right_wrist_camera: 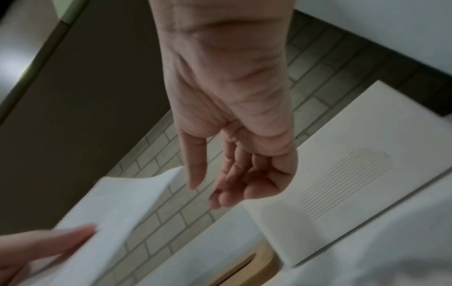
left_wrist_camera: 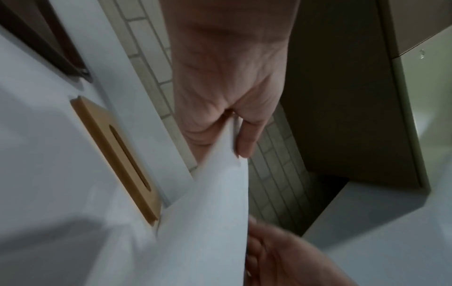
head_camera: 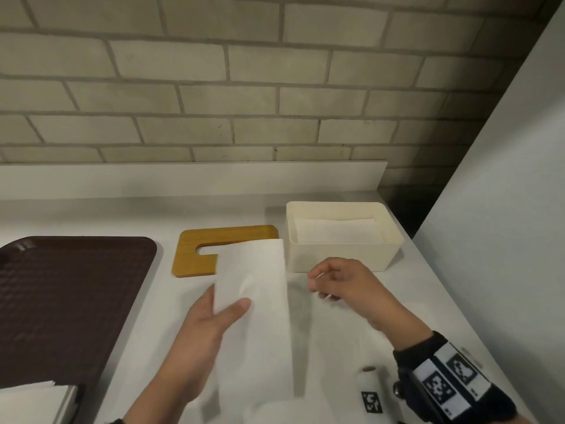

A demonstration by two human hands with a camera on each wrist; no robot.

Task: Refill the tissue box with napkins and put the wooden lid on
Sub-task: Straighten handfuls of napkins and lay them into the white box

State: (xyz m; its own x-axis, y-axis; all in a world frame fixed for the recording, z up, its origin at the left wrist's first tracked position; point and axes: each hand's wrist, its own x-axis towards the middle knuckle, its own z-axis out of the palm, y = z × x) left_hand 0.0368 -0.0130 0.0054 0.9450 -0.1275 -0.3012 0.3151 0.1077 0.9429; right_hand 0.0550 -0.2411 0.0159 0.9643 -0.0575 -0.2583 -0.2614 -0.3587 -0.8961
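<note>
Held up by the left hand (head_camera: pixel 211 319), thumb on top, the napkin (head_camera: pixel 253 289) stands just left of the loosely curled, empty right hand (head_camera: pixel 342 286). Best if that hand supports the free edge, so the napkin goes flat into the tissue box (head_camera: pixel 394 249) beyond it.

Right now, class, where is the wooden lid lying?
In the head view the wooden lid lies flat on the counter, between the brown tray and the tissue box, partly behind the held napkin.

Tissue box (head_camera: pixel 342 255) top open; held napkin (head_camera: pixel 253 289) overhangs wooden lid (head_camera: pixel 195 252).
</note>
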